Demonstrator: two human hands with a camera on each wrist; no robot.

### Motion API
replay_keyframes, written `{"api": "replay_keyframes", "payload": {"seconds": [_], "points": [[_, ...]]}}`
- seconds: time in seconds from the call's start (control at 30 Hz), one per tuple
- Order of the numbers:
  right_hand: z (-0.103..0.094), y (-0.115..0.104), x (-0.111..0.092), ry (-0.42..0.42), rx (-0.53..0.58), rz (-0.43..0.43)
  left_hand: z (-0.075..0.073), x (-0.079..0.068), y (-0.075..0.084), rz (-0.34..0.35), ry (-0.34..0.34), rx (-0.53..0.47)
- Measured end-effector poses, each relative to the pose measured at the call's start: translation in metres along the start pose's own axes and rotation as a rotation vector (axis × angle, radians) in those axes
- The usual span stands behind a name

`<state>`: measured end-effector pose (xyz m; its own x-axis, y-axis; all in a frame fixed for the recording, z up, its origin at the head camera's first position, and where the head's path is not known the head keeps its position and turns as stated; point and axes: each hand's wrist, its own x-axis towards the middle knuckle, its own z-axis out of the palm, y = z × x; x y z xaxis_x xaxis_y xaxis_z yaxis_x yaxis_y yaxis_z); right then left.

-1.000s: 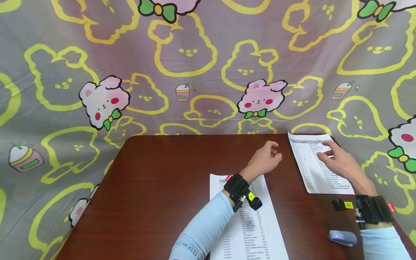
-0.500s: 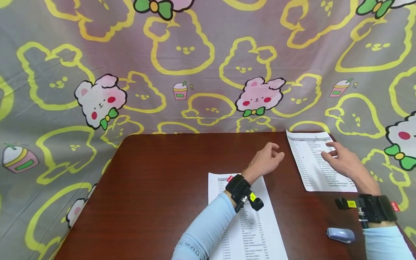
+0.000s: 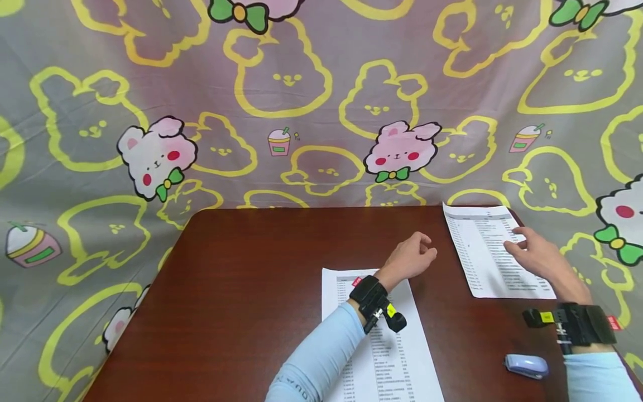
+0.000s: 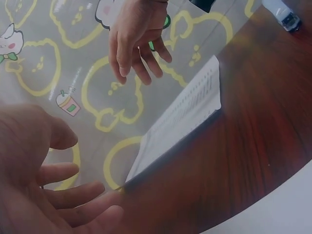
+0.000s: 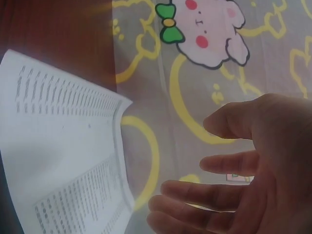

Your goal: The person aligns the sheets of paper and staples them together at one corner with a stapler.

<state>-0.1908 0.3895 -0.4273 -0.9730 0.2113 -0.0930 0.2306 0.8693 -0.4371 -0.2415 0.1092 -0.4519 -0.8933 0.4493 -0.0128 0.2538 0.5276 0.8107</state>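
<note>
My left hand (image 3: 409, 257) hovers over the table beyond the top edge of a long printed sheet (image 3: 397, 357), its fingers loosely bent around nothing. In the left wrist view that hand (image 4: 63, 185) shows a relaxed thumb and spread fingers. My right hand (image 3: 542, 257) hangs above the right side of a second printed sheet (image 3: 477, 251) at the back right corner. The right wrist view shows this hand (image 5: 219, 165) with slack fingers and no object in them; the sheet (image 5: 53, 146) has a curled corner.
A small light-blue stapler-like item (image 3: 526, 365) lies at the front right, near my right forearm. The dark wooden table (image 3: 241, 301) backs onto a patterned cloth curtain (image 3: 311, 72). My left sleeve (image 3: 321, 352) covers part of the long sheet.
My right hand has shifted slightly right and down over the far sheet. My left hand rose a little to the right, then dipped lower. Both sheets stay in place.
</note>
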Motion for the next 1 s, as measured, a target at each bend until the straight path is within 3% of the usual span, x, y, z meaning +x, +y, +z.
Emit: {"api": "replay_keyframes", "payload": {"seconds": [0.27,0.57,1.0], "points": [[-0.001,0.011,0.000,-0.023,-0.015,0.056,0.009,0.004,-0.001,-0.002,-0.007,0.035],[0.005,0.027,0.005,0.037,-0.057,0.080,0.014,0.002,-0.005,-0.029,-0.013,0.030],[0.003,0.047,0.007,0.009,-0.075,0.050,0.029,0.006,-0.005,-0.070,-0.005,0.016]]}}
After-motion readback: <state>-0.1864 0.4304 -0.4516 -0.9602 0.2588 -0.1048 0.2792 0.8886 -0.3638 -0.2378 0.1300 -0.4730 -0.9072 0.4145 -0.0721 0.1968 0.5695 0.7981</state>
